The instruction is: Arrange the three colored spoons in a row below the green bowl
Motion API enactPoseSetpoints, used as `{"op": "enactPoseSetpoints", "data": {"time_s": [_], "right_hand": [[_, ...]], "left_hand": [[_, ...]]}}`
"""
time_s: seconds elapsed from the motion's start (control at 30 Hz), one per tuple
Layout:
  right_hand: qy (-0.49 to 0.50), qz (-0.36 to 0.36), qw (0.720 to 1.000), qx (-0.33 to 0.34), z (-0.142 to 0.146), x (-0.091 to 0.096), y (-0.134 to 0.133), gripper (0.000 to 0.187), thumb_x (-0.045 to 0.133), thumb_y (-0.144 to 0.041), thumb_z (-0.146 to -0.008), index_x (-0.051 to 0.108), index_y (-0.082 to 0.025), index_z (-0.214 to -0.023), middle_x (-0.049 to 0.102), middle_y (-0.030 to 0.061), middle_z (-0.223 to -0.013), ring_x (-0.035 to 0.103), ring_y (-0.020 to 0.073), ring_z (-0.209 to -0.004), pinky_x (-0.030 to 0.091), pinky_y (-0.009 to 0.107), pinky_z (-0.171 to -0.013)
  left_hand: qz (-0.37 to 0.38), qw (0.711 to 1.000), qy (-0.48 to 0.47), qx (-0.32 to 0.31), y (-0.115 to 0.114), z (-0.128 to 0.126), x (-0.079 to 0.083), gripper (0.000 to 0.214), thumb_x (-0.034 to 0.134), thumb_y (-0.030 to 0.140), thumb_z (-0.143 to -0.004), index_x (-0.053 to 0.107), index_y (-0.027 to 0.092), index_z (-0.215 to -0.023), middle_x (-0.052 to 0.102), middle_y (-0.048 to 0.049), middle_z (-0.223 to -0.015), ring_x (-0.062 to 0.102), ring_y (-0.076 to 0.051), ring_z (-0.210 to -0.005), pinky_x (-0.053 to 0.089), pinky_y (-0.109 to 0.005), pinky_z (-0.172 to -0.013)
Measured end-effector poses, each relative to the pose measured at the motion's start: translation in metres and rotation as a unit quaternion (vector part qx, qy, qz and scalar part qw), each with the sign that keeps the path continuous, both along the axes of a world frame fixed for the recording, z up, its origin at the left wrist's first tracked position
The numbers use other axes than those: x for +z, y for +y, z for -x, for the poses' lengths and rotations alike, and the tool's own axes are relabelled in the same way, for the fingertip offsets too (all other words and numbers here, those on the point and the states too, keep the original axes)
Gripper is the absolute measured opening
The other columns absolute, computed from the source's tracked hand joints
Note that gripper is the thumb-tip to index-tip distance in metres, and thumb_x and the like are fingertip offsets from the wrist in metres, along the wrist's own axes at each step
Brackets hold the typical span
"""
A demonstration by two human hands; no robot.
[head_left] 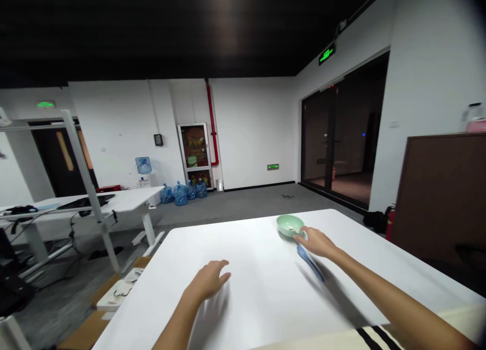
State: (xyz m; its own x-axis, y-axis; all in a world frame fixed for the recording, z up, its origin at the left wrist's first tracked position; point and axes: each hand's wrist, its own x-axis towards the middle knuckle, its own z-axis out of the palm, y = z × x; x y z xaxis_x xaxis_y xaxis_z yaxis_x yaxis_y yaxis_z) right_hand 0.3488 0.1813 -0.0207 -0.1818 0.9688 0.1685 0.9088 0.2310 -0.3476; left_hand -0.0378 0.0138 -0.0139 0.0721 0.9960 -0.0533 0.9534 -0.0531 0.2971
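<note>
A light green bowl (285,227) stands near the far edge of the white table (246,289). My right hand (318,241) is at the bowl's near right rim, its thumb and fingers pinched on a blue-handled utensil (310,264). The utensil's blue handle slants from under my fingers toward me. A pale end shows inside the bowl, in line with the handle; its exact shape is too small to tell. My left hand (208,280) hovers over the left part of the tabletop, holding nothing, with thumb and fingers apart.
Left of the table, a white tray (116,295) sits by cardboard (85,332). Another white desk (132,199) with cables and a metal post (81,162) is further left. Several blue water jugs (180,194) stand by the back wall. A brown cabinet (440,203) is at right.
</note>
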Motion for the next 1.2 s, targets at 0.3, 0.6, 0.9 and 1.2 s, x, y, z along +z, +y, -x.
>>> {"op": "enactPoseSetpoints", "data": {"time_s": [0.3,0.6,0.9,1.2], "right_hand": [[-0.018,0.032,0.999,0.024,-0.01,-0.035,-0.035,0.077,0.049,-0.062,-0.085,0.036,-0.022,-0.15,0.034,0.0133,-0.157,0.032,0.0337,-0.143,0.03,0.042,-0.109],[-0.015,0.044,0.998,0.036,-0.017,-0.046,-0.031,0.073,0.048,-0.063,-0.085,0.043,-0.021,-0.145,0.042,0.0145,-0.152,0.038,0.0343,-0.138,0.03,0.043,-0.107],[-0.014,0.004,0.999,0.032,-0.012,-0.031,-0.032,0.055,0.048,-0.057,-0.088,0.058,-0.022,-0.129,0.065,0.0125,-0.125,0.058,0.0294,-0.117,0.04,0.033,-0.092],[-0.05,-0.004,0.997,-0.062,0.003,0.014,0.036,0.042,0.047,-0.047,-0.089,0.07,-0.016,-0.105,0.07,0.0166,-0.109,0.064,0.0294,-0.104,0.043,0.032,-0.078]], "left_hand": [[-0.011,1.0,-0.002,-0.004,-0.003,0.001,-0.003,0.051,0.043,0.051,-0.091,0.054,0.027,-0.135,0.06,-0.0073,-0.136,0.052,-0.026,-0.127,0.04,-0.039,-0.104],[0.002,1.0,-0.004,-0.004,-0.005,-0.002,0.001,0.055,0.041,0.053,-0.091,0.052,0.025,-0.137,0.059,-0.008,-0.138,0.051,-0.027,-0.128,0.04,-0.04,-0.105],[0.003,1.0,-0.008,-0.002,-0.003,0.0,-0.003,0.055,0.042,0.053,-0.09,0.053,0.026,-0.136,0.059,-0.0069,-0.139,0.051,-0.028,-0.128,0.04,-0.04,-0.105],[0.009,1.0,-0.004,0.003,-0.004,-0.003,0.001,0.054,0.042,0.052,-0.09,0.053,0.025,-0.137,0.06,-0.0088,-0.136,0.054,-0.029,-0.125,0.042,-0.042,-0.103]]}}
